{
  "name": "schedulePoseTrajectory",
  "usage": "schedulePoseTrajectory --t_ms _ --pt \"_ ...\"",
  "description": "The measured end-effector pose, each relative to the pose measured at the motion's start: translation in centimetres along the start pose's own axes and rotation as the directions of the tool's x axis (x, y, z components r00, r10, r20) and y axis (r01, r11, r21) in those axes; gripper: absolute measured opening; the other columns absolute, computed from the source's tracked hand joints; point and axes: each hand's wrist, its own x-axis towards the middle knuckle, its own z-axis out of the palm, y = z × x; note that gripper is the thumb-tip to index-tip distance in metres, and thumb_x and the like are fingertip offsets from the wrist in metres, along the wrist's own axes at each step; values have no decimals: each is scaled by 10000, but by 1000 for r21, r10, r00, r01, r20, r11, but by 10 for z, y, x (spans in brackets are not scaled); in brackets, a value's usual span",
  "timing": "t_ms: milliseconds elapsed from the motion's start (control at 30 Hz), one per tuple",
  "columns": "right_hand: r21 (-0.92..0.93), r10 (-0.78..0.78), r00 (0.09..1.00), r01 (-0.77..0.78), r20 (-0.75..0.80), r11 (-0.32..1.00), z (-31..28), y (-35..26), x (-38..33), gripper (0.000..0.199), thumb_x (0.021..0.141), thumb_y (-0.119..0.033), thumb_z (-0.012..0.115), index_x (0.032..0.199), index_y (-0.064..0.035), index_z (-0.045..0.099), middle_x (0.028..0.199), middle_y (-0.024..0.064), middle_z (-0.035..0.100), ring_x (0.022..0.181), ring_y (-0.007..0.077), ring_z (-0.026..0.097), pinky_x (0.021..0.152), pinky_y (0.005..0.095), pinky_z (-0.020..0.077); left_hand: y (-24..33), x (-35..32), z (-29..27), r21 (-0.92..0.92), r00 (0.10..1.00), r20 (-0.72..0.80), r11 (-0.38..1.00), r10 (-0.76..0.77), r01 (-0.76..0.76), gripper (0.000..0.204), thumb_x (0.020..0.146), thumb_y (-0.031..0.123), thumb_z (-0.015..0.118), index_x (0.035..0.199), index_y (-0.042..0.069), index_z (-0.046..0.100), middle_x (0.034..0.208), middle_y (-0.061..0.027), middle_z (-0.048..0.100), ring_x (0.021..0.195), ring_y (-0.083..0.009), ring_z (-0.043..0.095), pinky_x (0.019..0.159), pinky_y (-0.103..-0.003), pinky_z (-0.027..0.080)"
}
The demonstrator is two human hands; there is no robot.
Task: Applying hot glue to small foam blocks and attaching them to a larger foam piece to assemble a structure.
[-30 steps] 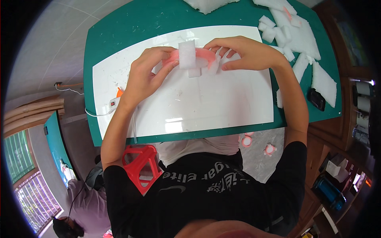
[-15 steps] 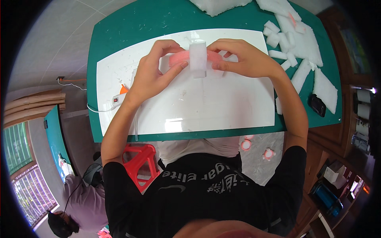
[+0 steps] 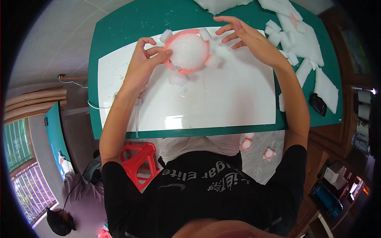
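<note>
A round white foam disc (image 3: 188,51) with a pink rim faces up over the white board. Several small white foam blocks are spaced around its edge, one foam block (image 3: 205,34) at its upper right. My left hand (image 3: 147,59) grips the rim on the left side, its thumb lying over the pink edge; the fingers beneath are partly hidden. Off to the upper right, my right hand (image 3: 248,39) is apart from the disc, fingers spread and holding nothing.
A glossy white board (image 3: 206,103) covers much of the green table (image 3: 131,20). Foam offcuts (image 3: 303,43) and a black object (image 3: 317,104) lie at right. A clear stick (image 3: 137,119) rests near the left forearm. Below are a red stool (image 3: 139,158), similar pink-rimmed pieces (image 3: 269,153) and another person (image 3: 81,202).
The disc has turned from edge-on to face-up and moved slightly left. My right hand has let go of it and moved up and right, fingers spreading. My left hand still grips the rim.
</note>
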Motion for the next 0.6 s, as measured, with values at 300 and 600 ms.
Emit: schedulePoseTrajectory --t_ms 300,600 --pt "20 6 977 -1 -212 1000 -19 5 5 577 1045 -533 304 1363 -103 523 1215 87 614 1066 188 596 936 342 472 8 -16 -26 403 995 -90 915 40 0 463 865 159 757 1170 56 424 1124 -165 677 995 -189 671 835 -286 517" --pt "385 -236 812 482 -534 787 -62 -69 -23 551 1081 -435 279 1159 35 556 913 105 600 836 182 603 767 295 504 23 -92 0 554 892 111 718 438 -422 200 859 -20 679 1023 10 569 954 -81 610 804 -138 571 713 -275 469"
